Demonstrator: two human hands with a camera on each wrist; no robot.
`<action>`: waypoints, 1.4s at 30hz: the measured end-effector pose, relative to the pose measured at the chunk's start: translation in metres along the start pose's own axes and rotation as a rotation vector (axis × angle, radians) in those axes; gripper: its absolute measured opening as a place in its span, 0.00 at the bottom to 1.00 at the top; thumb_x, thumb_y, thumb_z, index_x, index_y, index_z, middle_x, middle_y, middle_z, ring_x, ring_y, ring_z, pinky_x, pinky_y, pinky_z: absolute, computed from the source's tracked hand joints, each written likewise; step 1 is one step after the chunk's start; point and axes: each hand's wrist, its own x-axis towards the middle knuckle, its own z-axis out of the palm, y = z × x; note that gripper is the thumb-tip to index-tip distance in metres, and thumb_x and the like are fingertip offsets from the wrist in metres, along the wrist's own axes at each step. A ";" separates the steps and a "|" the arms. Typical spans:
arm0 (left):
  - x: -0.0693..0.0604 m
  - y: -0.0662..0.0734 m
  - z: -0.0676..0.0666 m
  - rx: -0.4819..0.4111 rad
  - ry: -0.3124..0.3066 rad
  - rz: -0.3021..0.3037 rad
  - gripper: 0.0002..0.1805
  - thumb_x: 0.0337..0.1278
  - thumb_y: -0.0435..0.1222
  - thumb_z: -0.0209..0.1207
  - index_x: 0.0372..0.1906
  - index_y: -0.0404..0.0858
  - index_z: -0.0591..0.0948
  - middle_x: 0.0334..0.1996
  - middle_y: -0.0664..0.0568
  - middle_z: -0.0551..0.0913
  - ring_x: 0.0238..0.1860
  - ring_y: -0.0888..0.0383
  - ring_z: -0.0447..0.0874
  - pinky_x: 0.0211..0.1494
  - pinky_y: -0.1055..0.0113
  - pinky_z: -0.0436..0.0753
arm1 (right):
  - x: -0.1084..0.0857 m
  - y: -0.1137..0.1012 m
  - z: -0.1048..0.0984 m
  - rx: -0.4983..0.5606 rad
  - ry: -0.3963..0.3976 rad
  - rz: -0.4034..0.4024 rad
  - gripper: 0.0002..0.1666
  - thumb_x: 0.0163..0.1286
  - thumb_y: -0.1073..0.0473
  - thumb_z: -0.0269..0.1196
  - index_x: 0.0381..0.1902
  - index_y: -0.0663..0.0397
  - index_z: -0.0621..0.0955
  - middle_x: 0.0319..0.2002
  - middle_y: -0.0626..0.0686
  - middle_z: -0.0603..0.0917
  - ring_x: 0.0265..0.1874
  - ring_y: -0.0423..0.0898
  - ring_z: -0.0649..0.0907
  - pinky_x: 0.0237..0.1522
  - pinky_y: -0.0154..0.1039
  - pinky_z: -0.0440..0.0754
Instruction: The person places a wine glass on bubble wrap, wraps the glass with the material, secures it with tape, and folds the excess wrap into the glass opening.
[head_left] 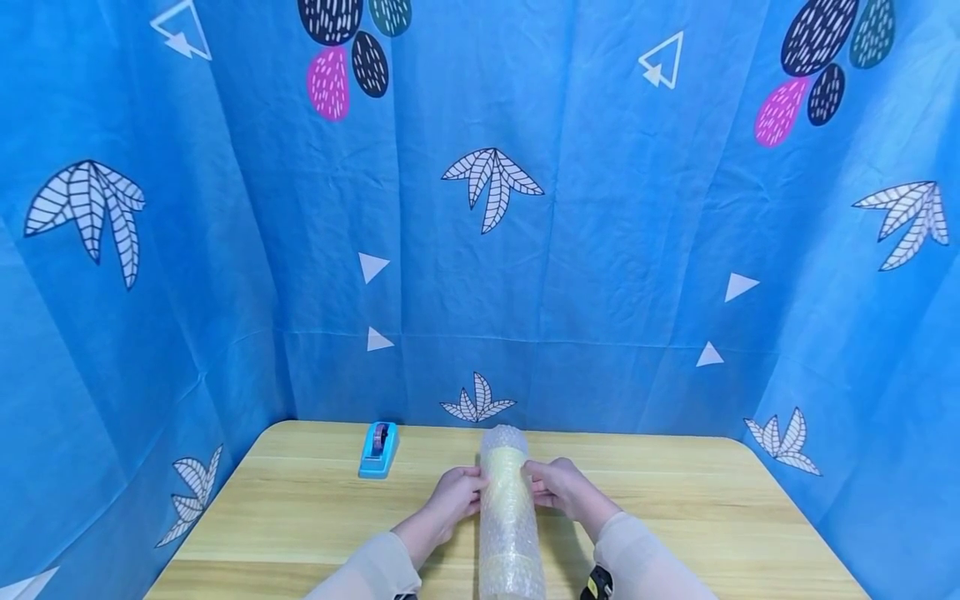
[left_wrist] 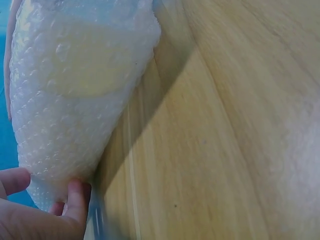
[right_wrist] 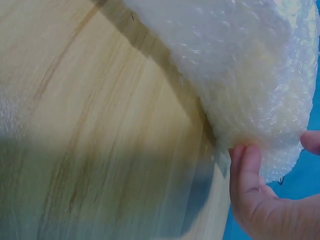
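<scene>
A long roll of bubble wrap (head_left: 510, 525) with something pale yellow inside lies lengthwise over the middle of the table, pointing toward the curtain. My left hand (head_left: 454, 497) grips its left side near the far end, and my right hand (head_left: 564, 490) grips the right side at about the same height. In the left wrist view, the thumb and fingers of the left hand (left_wrist: 47, 212) pinch the wrap (left_wrist: 75, 115). From the right wrist, the right hand (right_wrist: 270, 200) shows its thumb and fingers around the wrap (right_wrist: 240, 75).
A light blue tape dispenser (head_left: 378, 451) with a roll of tape stands at the back left of the wooden table (head_left: 300, 500). A blue patterned curtain (head_left: 480, 283) hangs behind the table and along both sides.
</scene>
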 end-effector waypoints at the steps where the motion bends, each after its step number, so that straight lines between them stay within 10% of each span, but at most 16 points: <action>1: 0.000 0.000 0.000 -0.001 0.001 0.000 0.26 0.66 0.31 0.57 0.63 0.18 0.67 0.51 0.36 0.80 0.50 0.47 0.83 0.55 0.55 0.84 | 0.000 0.000 0.000 -0.003 0.004 -0.001 0.13 0.62 0.60 0.62 0.34 0.66 0.72 0.28 0.53 0.74 0.25 0.43 0.77 0.41 0.42 0.86; 20: 0.001 -0.002 -0.003 -0.027 -0.028 0.014 0.30 0.66 0.34 0.62 0.61 0.16 0.65 0.53 0.32 0.76 0.56 0.37 0.80 0.59 0.52 0.81 | 0.000 0.000 0.000 0.005 -0.010 0.015 0.06 0.58 0.64 0.57 0.30 0.62 0.73 0.27 0.53 0.75 0.26 0.44 0.78 0.37 0.40 0.87; 42: 0.003 -0.002 -0.005 -0.106 -0.034 0.004 0.26 0.62 0.32 0.64 0.59 0.22 0.70 0.48 0.39 0.80 0.46 0.51 0.83 0.56 0.56 0.84 | 0.002 0.003 -0.005 0.009 -0.007 -0.003 0.06 0.56 0.67 0.59 0.32 0.66 0.75 0.27 0.56 0.80 0.25 0.45 0.81 0.37 0.41 0.88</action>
